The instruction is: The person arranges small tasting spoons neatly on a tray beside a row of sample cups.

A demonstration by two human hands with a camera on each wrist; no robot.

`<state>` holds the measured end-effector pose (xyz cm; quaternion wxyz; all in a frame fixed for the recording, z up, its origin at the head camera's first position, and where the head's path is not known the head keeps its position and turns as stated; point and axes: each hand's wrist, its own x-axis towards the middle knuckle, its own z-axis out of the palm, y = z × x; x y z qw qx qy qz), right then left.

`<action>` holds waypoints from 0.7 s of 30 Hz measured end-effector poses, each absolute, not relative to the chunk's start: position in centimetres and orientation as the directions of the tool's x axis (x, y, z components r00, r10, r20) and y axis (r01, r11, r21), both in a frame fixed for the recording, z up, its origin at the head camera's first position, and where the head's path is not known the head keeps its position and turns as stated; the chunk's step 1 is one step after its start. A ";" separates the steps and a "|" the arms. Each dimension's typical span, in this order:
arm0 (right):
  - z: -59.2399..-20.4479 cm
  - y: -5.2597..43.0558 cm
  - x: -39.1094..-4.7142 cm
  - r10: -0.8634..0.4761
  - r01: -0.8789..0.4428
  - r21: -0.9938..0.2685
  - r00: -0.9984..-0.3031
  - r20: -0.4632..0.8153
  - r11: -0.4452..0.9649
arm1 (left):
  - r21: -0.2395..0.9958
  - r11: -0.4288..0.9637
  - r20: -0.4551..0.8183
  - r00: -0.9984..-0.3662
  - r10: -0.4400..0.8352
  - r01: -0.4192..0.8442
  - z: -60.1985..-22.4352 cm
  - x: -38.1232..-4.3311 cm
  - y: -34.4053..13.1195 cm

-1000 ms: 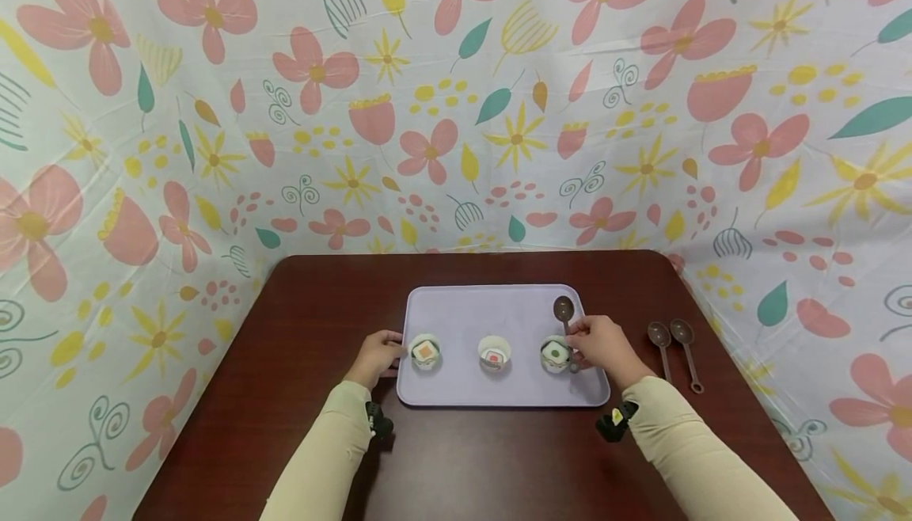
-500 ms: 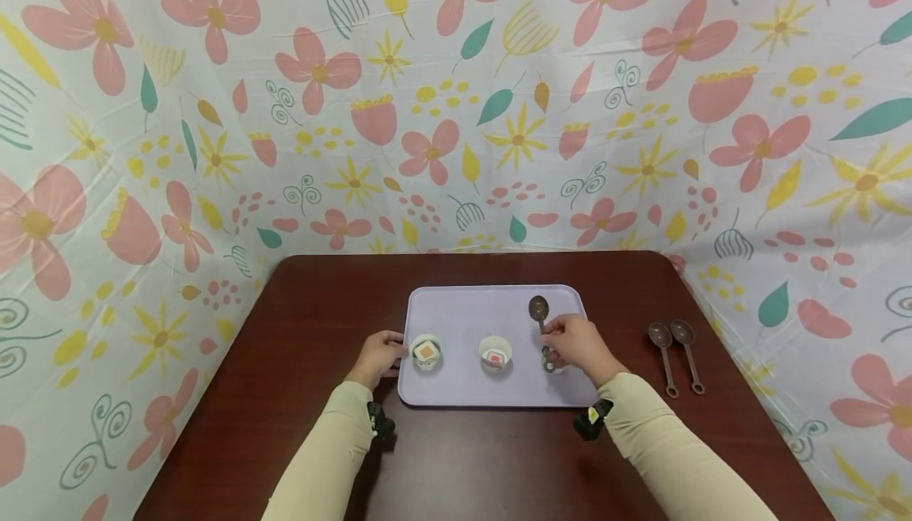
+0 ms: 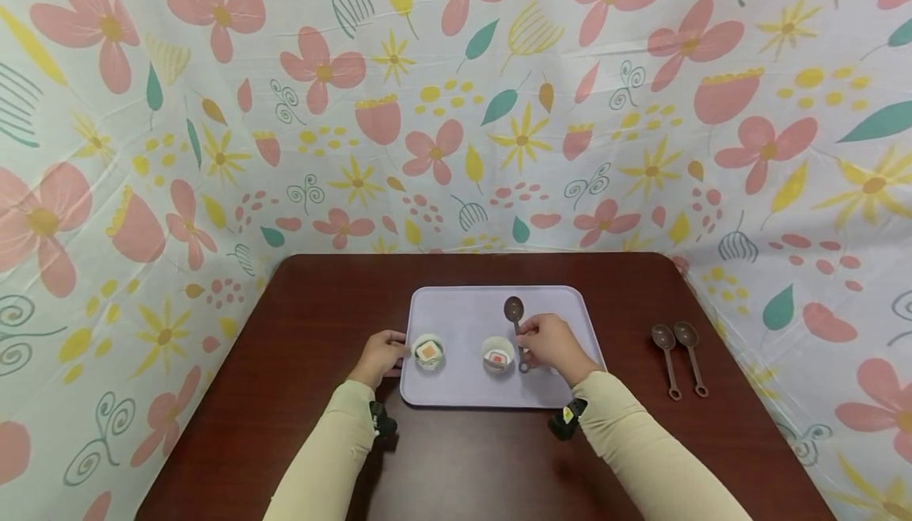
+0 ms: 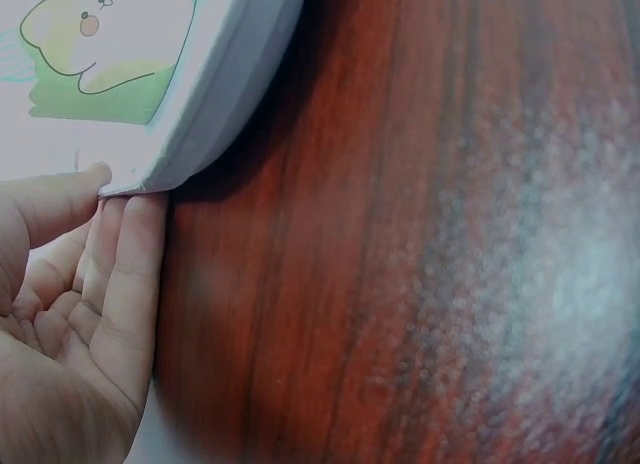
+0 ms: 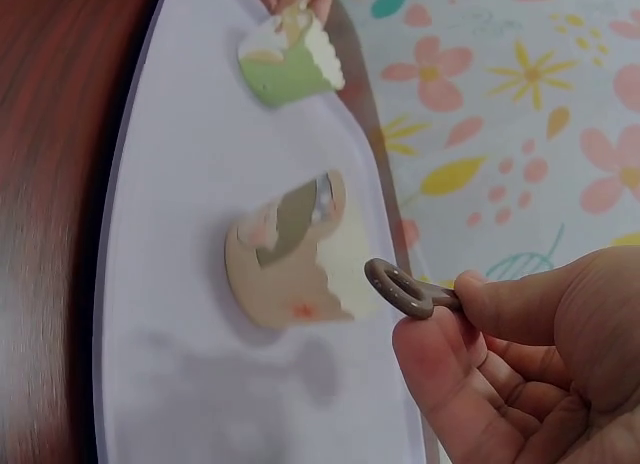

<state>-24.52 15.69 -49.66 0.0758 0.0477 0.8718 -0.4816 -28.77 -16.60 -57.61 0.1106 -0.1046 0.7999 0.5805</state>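
Left hand (image 3: 378, 356) is gripping the tray (image 3: 463, 309) at its 9 o'clock edge, thumb above, fingers beneath. Right hand (image 3: 557, 344) is holding a brown spoon (image 3: 515, 315), thumb and fingertip clamped on its handle, just off the central cup's (image 3: 497, 355) 3 o'clock side. Another cup (image 3: 428, 353) is standing toward 9 o'clock; two other spoons (image 3: 664, 337) are lying at 3 o'clock, beyond the tray.

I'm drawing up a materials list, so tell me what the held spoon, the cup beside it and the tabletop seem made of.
Spoon: probably plastic, smooth and slightly shiny; its brown ring end catches small highlights.
Cup: likely paper or card, matte; thin wall, scalloped rim and printed picture.
Tabletop: wood or wood-look laminate; dark grain streaks, glossy glare.
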 end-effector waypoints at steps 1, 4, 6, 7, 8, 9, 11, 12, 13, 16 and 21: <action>-49.6 15.4 -24.5 0.007 0.157 -0.837 -0.984 -0.180 0.524 | 0.905 0.304 -0.299 -0.953 -0.039 -0.297 -57.6 -28.8 -16.6; -49.5 14.5 -24.6 -0.007 0.153 -0.848 -0.983 -0.182 0.507 | 0.904 0.299 -0.307 -0.951 -0.040 -0.304 -57.7 -28.8 -16.6; -49.5 13.9 -24.6 -0.013 0.148 -0.854 -0.984 -0.179 0.499 | 0.905 0.300 -0.304 -0.952 -0.037 -0.301 -57.7 -28.8 -16.6; -49.5 13.6 -24.6 -0.015 0.146 -0.855 -0.984 -0.177 0.498 | 0.906 0.301 -0.302 -0.953 -0.034 -0.298 -57.7 -28.9 -16.5; -49.5 13.4 -24.6 -0.021 0.141 -0.856 -0.985 -0.174 0.497 | 0.906 0.303 -0.300 -0.953 -0.032 -0.296 -57.7 -28.9 -16.5; -49.6 13.1 -24.6 -0.026 0.137 -0.859 -0.985 -0.173 0.493 | 0.907 0.302 -0.300 -0.954 -0.031 -0.295 -57.7 -28.9 -16.5; -49.7 12.5 -24.7 -0.035 0.132 -0.865 -0.985 -0.170 0.483 | 0.907 0.302 -0.298 -0.954 -0.032 -0.294 -57.8 -29.0 -16.4; -49.7 12.3 -24.7 -0.039 0.134 -0.869 -0.984 -0.173 0.476 | 0.907 0.302 -0.299 -0.954 -0.033 -0.295 -57.8 -28.9 -16.4; -49.8 12.0 -24.7 -0.041 0.136 -0.872 -0.984 -0.175 0.470 | 0.907 0.302 -0.299 -0.954 -0.034 -0.295 -57.8 -28.9 -16.4; -50.0 11.3 -24.7 -0.044 0.134 -0.880 -0.984 -0.173 0.456 | 0.908 0.298 -0.298 -0.954 -0.034 -0.295 -57.8 -28.9 -16.5; -50.2 10.1 -24.6 -0.058 0.126 -0.886 -0.984 -0.169 0.447 | 0.907 0.302 -0.297 -0.954 -0.034 -0.293 -57.8 -28.8 -16.6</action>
